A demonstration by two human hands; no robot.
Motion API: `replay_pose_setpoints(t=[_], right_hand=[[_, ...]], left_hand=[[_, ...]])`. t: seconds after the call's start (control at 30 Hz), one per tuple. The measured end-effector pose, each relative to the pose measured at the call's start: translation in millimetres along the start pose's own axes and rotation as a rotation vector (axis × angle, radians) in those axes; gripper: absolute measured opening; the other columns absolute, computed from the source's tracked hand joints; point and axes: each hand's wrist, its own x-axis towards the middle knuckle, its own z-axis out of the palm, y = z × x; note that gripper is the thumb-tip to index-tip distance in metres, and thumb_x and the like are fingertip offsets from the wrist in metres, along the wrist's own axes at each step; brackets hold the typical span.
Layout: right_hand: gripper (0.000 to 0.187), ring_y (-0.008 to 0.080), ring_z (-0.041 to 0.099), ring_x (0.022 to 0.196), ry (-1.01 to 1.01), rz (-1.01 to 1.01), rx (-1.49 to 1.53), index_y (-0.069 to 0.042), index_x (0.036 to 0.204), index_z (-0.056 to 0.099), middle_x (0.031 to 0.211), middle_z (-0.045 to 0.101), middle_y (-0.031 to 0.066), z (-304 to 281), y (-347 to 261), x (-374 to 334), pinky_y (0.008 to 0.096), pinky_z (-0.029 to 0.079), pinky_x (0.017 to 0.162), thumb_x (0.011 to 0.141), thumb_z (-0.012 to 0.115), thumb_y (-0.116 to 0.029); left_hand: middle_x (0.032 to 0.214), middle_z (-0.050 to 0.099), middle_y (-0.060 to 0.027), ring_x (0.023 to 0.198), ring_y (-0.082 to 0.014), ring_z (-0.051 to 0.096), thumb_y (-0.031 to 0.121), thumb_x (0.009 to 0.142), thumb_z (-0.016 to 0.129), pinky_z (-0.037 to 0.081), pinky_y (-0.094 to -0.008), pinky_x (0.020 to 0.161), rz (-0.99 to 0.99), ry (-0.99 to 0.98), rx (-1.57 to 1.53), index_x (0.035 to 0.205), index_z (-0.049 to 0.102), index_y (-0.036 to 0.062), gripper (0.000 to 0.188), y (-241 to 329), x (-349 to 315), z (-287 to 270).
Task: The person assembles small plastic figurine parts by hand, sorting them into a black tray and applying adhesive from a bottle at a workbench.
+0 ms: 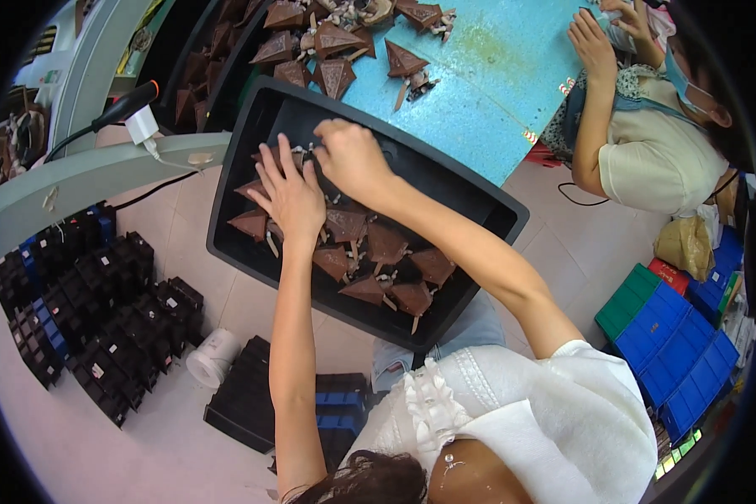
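A black plastic bin [370, 126] sits at a tilt before me, with several brown, pointed, umbrella-shaped pieces [386, 242] with short tan sticks lying in its lower part. My left hand [292, 200] is over the bin's left side, fingers spread, above or on the brown pieces there; whether it touches them is hard to tell. Just to its right my right hand [353, 160] is curled, fingertips pointing down into the bin. What those fingertips pinch, if anything, is hidden. A brown piece [248, 223] lies by the bin's left wall.
Beyond the bin, a blue table [470, 92] carries more brown pieces [334, 77]. At right, a person [655, 160] works at it. A grey curved frame [84, 181] holds a white charger [142, 124]. Black crates [134, 328], a white bucket [213, 357] and blue crates [680, 361] stand on the floor.
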Motion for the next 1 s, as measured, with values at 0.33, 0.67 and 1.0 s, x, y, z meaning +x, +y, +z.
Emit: replay_pose_setpoints(t=[0.33,0.67,1.0], right_hand=[[0.054,0.041,0.065,0.09,0.019,0.288,-0.194,0.005,0.094,0.06,0.096,0.066,0.0251,-31.3,61.6,102.6,0.0455,0.053,0.077,0.07,0.079,-0.04],[0.029,0.0241,0.067,0.06,0.179,0.214,0.123,0.003,0.085,0.062,0.072,0.066,0.0163,-84.8,58.7,56.6,0.0353,0.052,0.055,0.074,0.077,-0.019],[0.049,0.038,0.061,0.092,0.172,0.079,-0.162,-0.003,0.103,0.069,0.106,0.058,0.0216,-93.9,64.8,34.0,0.043,0.051,0.084,0.059,0.084,-0.018]], left_hand=[[0.142,0.037,-0.0225,0.13,-0.0416,0.036,0.021,0.088,0.062,0.029,-0.0493,0.108,0.145,0.131,-0.404,0.139,0.037,0.0001,0.06,38.3,6.5,-33.4],[0.136,0.032,-0.0266,0.114,-0.0391,0.05,0.02,0.086,0.067,0.042,-0.0436,0.097,-0.094,0.039,-0.946,0.14,0.025,-0.0044,0.072,116.0,16.9,-27.4],[0.132,0.039,-0.0217,0.109,-0.0286,0.057,0.015,0.09,0.063,0.05,-0.0341,0.089,-0.075,-0.024,-1.016,0.135,0.034,-0.005,0.057,109.9,-14.7,-32.8]])
